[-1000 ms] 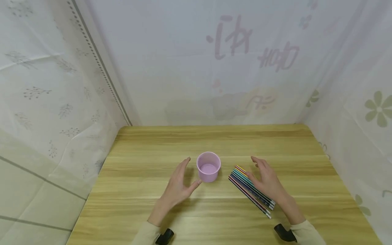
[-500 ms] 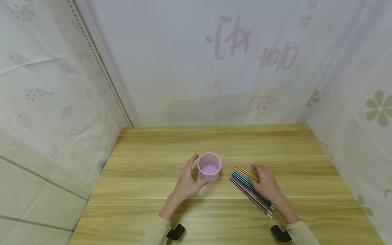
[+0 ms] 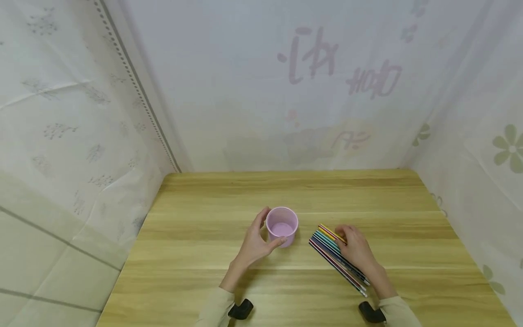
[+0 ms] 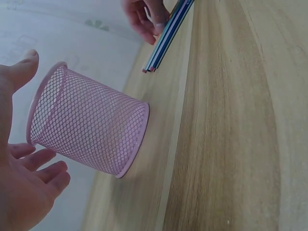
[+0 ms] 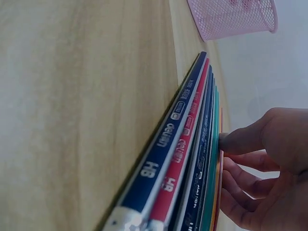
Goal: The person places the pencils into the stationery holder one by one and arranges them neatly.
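Observation:
A pink mesh pencil cup [image 3: 282, 217] stands upright on the wooden table, with nothing inside. My left hand [image 3: 254, 245] curves around its left side, thumb before the front wall, fingers by the far rim. In the left wrist view, the thumb is apart from the mesh and the fingers are loosely bent beside the rim. To the right, several pencils [image 3: 337, 261] lie side by side, striped in blue, red, teal and yellow. My right hand [image 3: 358, 247] pinches the outermost yellow pencil [image 3: 330, 232] at the row's far side, thumb on it and fingertips at its outer edge.
The wooden tabletop [image 3: 229, 195] extends around the cup and pencils. Patterned white curtains [image 3: 253, 113] hang behind it and at both sides. Black camera mounts [image 3: 241, 309] sit at both wrists, by beige sleeves [image 3: 214, 309].
My left hand has moved right, bringing its thumb across the front of the cup. My right hand has drawn nearer and its fingers have closed in at the yellow pencil.

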The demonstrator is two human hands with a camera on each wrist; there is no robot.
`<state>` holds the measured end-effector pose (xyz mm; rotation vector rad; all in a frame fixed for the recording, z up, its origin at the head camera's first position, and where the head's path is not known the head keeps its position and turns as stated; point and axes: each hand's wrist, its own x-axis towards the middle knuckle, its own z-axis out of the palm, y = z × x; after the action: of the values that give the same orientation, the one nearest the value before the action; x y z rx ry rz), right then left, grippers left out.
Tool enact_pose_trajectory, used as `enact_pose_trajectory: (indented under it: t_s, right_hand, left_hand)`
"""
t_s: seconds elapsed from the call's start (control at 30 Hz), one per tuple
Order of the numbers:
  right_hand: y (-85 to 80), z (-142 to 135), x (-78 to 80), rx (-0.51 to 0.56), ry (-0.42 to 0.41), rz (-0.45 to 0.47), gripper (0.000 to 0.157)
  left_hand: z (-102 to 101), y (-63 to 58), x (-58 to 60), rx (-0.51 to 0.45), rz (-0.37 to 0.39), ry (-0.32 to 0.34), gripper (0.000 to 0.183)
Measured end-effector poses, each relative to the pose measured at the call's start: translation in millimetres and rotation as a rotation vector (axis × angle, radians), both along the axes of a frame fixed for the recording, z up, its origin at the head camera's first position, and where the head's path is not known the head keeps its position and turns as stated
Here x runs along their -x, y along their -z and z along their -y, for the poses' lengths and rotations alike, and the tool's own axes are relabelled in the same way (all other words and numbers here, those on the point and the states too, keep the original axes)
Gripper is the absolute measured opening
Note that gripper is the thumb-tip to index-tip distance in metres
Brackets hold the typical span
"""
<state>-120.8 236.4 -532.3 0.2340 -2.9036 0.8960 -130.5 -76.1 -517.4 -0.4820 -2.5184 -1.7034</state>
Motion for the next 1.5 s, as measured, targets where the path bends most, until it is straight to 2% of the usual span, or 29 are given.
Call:
enact_pose_trajectory:
  t_s: [0.37,0.57,0.77,1.1,1.17,1.37,1.5]
  right_hand:
    - [-3.7,-3.2,10.0,0.046,0.011,0.173,0.015]
    - [-2.2,-4.3,11.9,0.071,0.004,0.153,0.011]
    - [-9.5,-2.8,14.7,0.095,-0.004,0.093,0.009]
    - [-44.5,11.5,10.7,0.172,-0.037,-0.052,0.012]
    - [-53.9,16.5,11.4,0.195,-0.042,-0.073,0.013]
    - [-81.2,30.3,12.7,0.261,-0.044,-0.15,0.016]
    - [-99.5,39.8,15.8,0.299,-0.032,-0.168,0.014]
  left_hand:
    - [-3.3,2.4,5.1,-0.027,0.036,0.021,0.097]
    - [-2.9,3.8,8.0,-0.023,0.013,0.032,0.096]
    - [-3.9,6.9,9.9,-0.078,0.032,0.02,0.093]
    - [-11.9,12.1,10.0,-0.158,0.003,0.001,0.092]
    - [-13.7,8.6,8.3,-0.174,-0.004,0.004,0.092]
    - [-15.3,-12.4,-0.9,-0.224,-0.013,0.037,0.086]
    - [-15.7,-13.7,-2.8,-0.242,-0.02,0.036,0.084]
